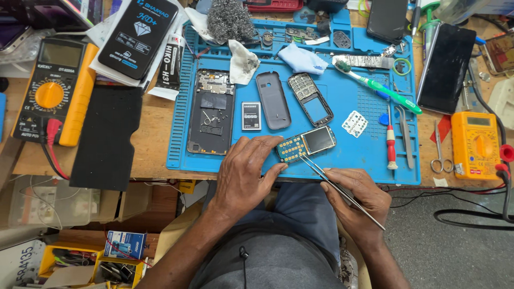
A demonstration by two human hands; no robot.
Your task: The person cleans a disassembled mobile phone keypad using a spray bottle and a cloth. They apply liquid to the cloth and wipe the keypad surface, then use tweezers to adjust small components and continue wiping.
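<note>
1. Found the bare mobile-phone circuit board with gold keypad contacts and a small dark screen [306, 144] lying on the blue silicone work mat [348, 107], close to the near edge of the wooden counter [152, 134] and tilted, screen end pointing toward the far right.
2. Braced at its keypad end by the left hand [243, 174]: grip loose and fairly wide, fingertips on the board's left end and thumb against its near edge. Probably held that way to stop the light board from sliding.
3. Closed the right hand [356, 195] firmly around slim steel tweezers [332, 179], held like a pen, handle running back across the palm. Tips close together and touching the board's near edge below the screen. Could not tell whether anything was caught between them.
4. Rested both wrists off the near edge of the counter, seemingly for steadiness in fine work.
5. Laid out farther back on the mat, near the middle and apart from the board: grey plastic back cover [273, 100], grey keypad front frame [310, 99], small silver battery [251, 116]. Looked like the shell parts, set aside within reach.
6. Placed an opened black smartphone body [211, 112] on the mat's left part.
7. Kept tools toward the mat's right edge: green-and-white toothbrush [377, 83], red-handled screwdriver [391, 142], a second pair of tweezers [406, 128].
8. Parked meters off the mat: yellow multimeter [53, 91] at the counter's left end, orange multimeter [475, 144] at its right.
</note>
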